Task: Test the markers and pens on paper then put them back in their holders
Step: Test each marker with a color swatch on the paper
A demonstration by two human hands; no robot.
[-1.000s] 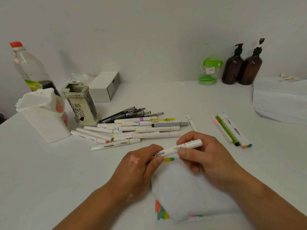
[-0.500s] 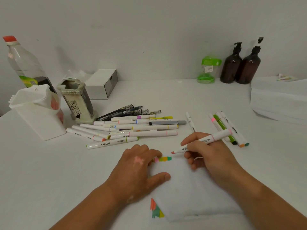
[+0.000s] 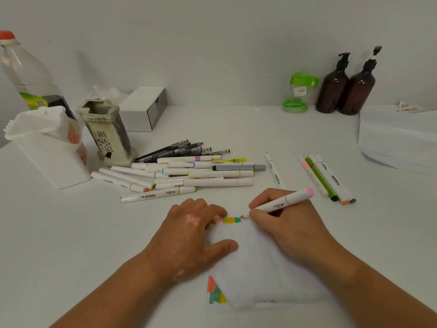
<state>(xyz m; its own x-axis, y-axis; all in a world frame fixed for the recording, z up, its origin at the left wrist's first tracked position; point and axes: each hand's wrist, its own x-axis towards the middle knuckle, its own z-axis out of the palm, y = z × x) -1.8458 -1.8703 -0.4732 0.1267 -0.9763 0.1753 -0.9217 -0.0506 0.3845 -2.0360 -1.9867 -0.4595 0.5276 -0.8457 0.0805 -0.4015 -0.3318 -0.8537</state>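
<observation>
My right hand (image 3: 287, 229) grips a white marker with a pink end (image 3: 287, 200), its tip touching the top edge of the folded white paper (image 3: 267, 268) beside a row of colour patches (image 3: 228, 220). My left hand (image 3: 191, 237) presses flat on the paper's left side. A pile of white markers and dark pens (image 3: 189, 171) lies behind. A single white marker (image 3: 273, 170) and three markers (image 3: 327, 178) lie to the right. A white holder (image 3: 47, 147) and a worn square holder (image 3: 106, 133) stand at the left.
A clear bottle with a red cap (image 3: 26, 72) and a white box (image 3: 144, 108) stand at the back left. A green container (image 3: 298, 92) and two brown pump bottles (image 3: 345, 86) line the back wall. A stack of white paper (image 3: 399, 138) lies at the right.
My left hand let go of the marker and laid itself flat on the paper. My right hand turned the marker and brought its tip down to the paper's top edge.
</observation>
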